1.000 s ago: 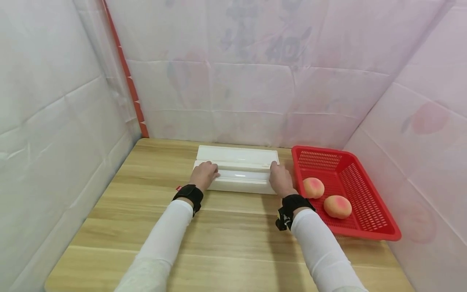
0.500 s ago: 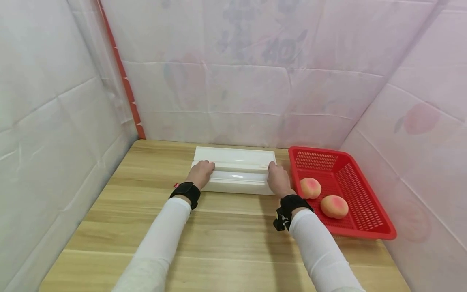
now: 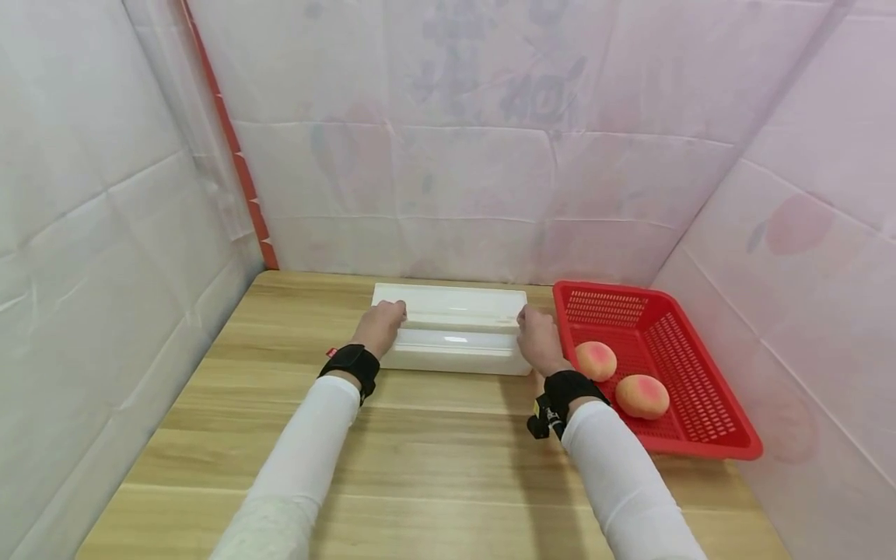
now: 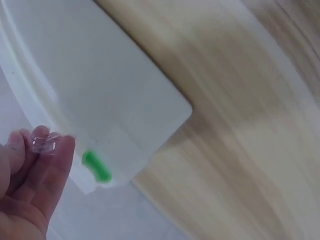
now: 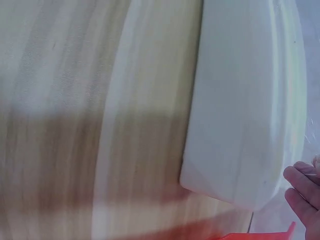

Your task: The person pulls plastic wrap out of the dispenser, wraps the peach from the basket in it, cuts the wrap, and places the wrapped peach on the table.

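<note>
Head: your left hand (image 3: 379, 327) and right hand (image 3: 540, 340) sit at the cling-film dispenser (image 3: 458, 360)'s two ends; likely pull-out step. Left wrist: fingers clamped on clear film (image 4: 46, 144) beside dispenser. Right wrist: fingers seemingly pinching film too, cropped; next pull calls for even tension.

A pale, yellowish worktop of wood-grain board (image 3: 434, 474), with straight streaks running side to side and a rounded far left corner, carries everything. Near its far edge sits a long, narrow, glossy white box (image 3: 458, 358), its length roughly parallel to that edge. Its flat white lid (image 3: 455, 299) is opened backwards; whether it touches the worktop is unclear. Just beside it on the right stands a red perforated plastic basket (image 3: 689, 369). Soft shadows cross the wood.
</note>
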